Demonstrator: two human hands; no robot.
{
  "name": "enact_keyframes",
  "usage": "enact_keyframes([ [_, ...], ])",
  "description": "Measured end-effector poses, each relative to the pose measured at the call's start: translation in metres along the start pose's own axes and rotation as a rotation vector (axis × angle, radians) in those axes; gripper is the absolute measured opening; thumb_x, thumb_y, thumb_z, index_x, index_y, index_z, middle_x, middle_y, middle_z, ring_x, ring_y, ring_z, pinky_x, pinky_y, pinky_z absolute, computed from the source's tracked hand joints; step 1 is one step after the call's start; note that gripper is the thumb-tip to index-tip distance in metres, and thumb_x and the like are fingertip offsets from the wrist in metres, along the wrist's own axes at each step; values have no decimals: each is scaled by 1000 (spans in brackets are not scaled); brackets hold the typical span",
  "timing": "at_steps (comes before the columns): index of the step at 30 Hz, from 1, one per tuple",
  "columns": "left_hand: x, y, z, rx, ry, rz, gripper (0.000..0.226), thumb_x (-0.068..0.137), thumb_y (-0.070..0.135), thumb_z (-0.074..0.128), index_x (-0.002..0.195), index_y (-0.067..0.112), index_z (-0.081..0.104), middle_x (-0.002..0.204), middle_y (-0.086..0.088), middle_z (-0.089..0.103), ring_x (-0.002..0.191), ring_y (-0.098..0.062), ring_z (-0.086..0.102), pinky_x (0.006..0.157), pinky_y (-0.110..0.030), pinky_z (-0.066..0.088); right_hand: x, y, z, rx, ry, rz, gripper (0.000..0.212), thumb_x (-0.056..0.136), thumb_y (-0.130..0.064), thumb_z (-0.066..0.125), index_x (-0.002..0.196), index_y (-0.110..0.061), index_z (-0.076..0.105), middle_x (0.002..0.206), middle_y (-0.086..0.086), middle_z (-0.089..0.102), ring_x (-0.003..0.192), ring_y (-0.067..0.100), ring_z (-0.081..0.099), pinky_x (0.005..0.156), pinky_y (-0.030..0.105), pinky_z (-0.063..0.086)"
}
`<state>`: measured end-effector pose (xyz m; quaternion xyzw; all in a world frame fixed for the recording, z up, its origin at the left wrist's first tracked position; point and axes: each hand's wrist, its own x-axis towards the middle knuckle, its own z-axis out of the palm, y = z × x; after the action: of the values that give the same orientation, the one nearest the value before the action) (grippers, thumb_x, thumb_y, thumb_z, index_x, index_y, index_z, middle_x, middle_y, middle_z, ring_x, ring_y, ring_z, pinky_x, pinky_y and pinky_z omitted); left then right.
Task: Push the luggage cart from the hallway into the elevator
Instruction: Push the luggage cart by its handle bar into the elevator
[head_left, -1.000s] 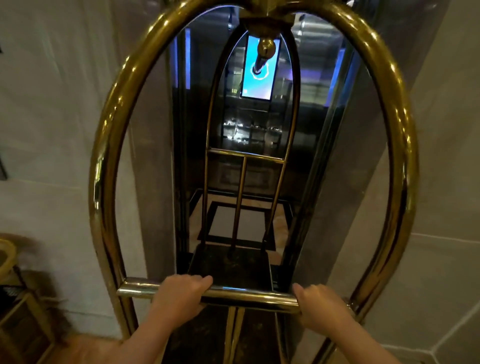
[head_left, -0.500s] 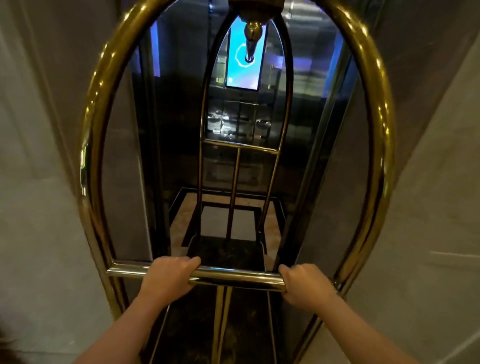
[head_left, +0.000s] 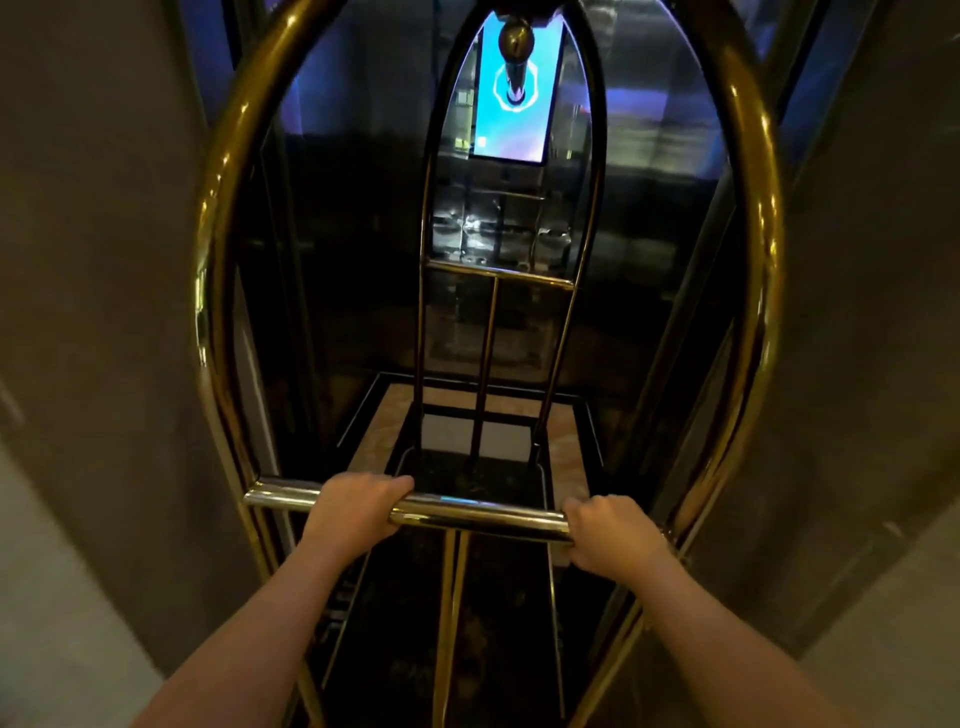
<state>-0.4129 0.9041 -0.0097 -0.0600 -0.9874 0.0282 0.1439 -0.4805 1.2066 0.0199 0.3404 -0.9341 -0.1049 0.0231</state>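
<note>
Since a second ago the luggage cart (head_left: 748, 260) has rolled forward, its far brass arch now over the patterned elevator floor (head_left: 566, 436) and the hallway walls slipping past on both sides. Both grips are closed over the horizontal push bar (head_left: 467, 512): the left hand (head_left: 353, 506) wraps it left of centre, the right hand (head_left: 610, 535) near its right end. A lit blue screen (head_left: 514, 93) shows on the elevator's back wall.
</note>
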Motion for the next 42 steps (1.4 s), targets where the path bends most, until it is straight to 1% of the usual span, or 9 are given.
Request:
enact_keyframes([
  [4,44,-10,11,24,7,-20,25,73,30,76,78,35,52,62,15,46,52,-5,44,53,-25,33,44,25,7,11,31,21,22,89,-34,56,105,-18,54,85,0,65,73,21,63,61,31,48],
  [9,108,-34,36,-2,12,-4,24,73,31,76,83,34,55,64,15,46,53,-4,44,51,-23,38,110,56,21,25,56,69,23,87,-37,61,104,-22,56,79,-5,62,64,13,58,63,29,53],
  [12,144,-51,49,-24,20,37,26,72,33,76,85,35,54,68,16,51,55,-2,45,51,-20,34,144,71,22,13,65,103,21,87,-36,61,104,-24,57,84,-8,63,63,8,54,58,23,44],
  [14,169,-64,61,-33,7,61,31,69,34,80,84,36,53,69,15,56,55,0,48,50,-20,39,169,80,22,21,47,139,20,87,-35,62,105,-27,56,84,-8,62,64,7,50,58,23,38],
  [21,257,-93,86,-12,-17,43,27,75,30,76,89,33,53,74,13,56,59,-2,48,55,-22,41,255,111,28,151,49,351,15,81,-27,69,94,-31,61,77,-8,57,67,10,56,62,28,51],
  [26,310,-104,96,56,-24,18,24,80,33,71,96,32,53,81,11,60,63,-6,50,55,-23,39,306,144,33,148,37,372,12,84,-24,67,92,-30,61,71,-9,53,61,8,51,50,24,37],
  [31,355,-124,105,42,-17,-16,23,82,32,70,99,31,55,83,10,61,66,-7,54,58,-25,38,354,162,34,143,54,350,14,85,-20,65,97,-26,60,78,-5,55,67,13,54,57,28,43],
  [36,397,-131,120,36,-19,-11,24,82,31,71,100,31,56,82,10,60,65,-5,50,58,-23,36,390,189,41,149,48,342,16,86,-20,65,99,-25,59,76,-6,53,66,12,54,57,27,46],
  [42,448,-149,145,52,9,-5,30,80,30,71,105,32,55,88,9,63,74,-10,59,60,-26,35,443,217,58,143,57,382,17,82,-20,69,96,-25,61,72,-6,53,60,10,52,51,24,43],
])
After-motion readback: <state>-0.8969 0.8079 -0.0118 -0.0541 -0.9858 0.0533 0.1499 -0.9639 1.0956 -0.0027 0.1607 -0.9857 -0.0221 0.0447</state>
